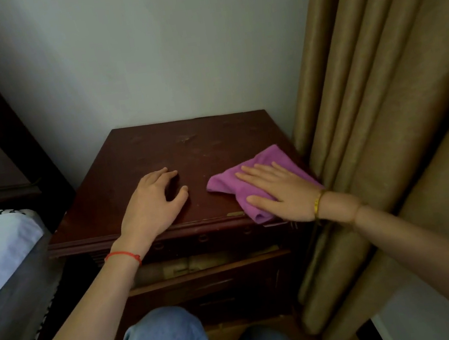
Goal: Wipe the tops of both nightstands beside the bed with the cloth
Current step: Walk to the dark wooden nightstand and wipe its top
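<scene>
On nightstand (185, 152) top, at 3 o'clock near right edge: purple cloth (250, 174) lies crumpled, front corner draped over front edge. Right hand (279, 190) laid flat on cloth, palm down, fingers (253, 173) straight, slightly apart, pointed toward 10 o'clock. Left hand (152, 203) rested on bare wood at 8 o'clock, fingers loosely bent, nothing held. Curtain (384, 116) hung at right, bed (1, 246) at left.

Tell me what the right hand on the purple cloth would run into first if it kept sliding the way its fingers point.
Probably the left hand: the right hand lies flat on the purple cloth, fingers pointing left across the nightstand, bare wood between.
</scene>
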Demonstrator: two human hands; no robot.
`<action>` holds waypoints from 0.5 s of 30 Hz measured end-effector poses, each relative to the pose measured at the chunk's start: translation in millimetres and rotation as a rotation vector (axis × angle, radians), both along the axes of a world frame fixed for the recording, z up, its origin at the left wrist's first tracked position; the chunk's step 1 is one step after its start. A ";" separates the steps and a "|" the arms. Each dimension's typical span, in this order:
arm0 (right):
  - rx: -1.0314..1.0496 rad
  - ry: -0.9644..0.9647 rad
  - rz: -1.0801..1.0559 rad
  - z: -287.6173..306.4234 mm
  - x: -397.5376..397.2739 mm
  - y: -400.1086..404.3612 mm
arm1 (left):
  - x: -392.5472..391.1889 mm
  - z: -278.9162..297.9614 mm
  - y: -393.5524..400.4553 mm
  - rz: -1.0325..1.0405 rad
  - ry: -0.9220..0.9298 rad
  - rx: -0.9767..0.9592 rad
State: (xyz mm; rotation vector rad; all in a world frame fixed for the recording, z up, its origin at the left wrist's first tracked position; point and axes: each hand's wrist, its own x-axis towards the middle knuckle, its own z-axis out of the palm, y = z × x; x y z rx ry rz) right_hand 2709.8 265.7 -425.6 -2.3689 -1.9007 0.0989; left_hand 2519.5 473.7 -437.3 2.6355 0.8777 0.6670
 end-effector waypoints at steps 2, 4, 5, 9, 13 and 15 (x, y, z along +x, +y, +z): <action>-0.019 0.018 -0.015 1.3 18.1 1.4 | 0.1 -0.4 -1.2 -0.008 0.000 0.003; -0.025 0.020 -0.142 4.6 48.1 12.2 | -0.1 -0.3 -1.4 -0.017 -0.006 -0.001; -0.031 0.013 -0.214 7.1 58.3 20.3 | -0.5 0.0 -0.7 -0.019 -0.008 -0.001; -0.017 -0.012 -0.191 7.3 40.4 48.8 | -0.6 0.0 -0.1 -0.018 -0.006 -0.003; 0.034 0.006 0.033 -0.6 16.9 40.3 | -0.4 -1.2 0.5 -0.011 -0.020 -0.001; 0.004 0.016 -0.029 3.2 43.2 43.8 | 0.0 -0.9 -0.3 -0.013 -0.007 0.000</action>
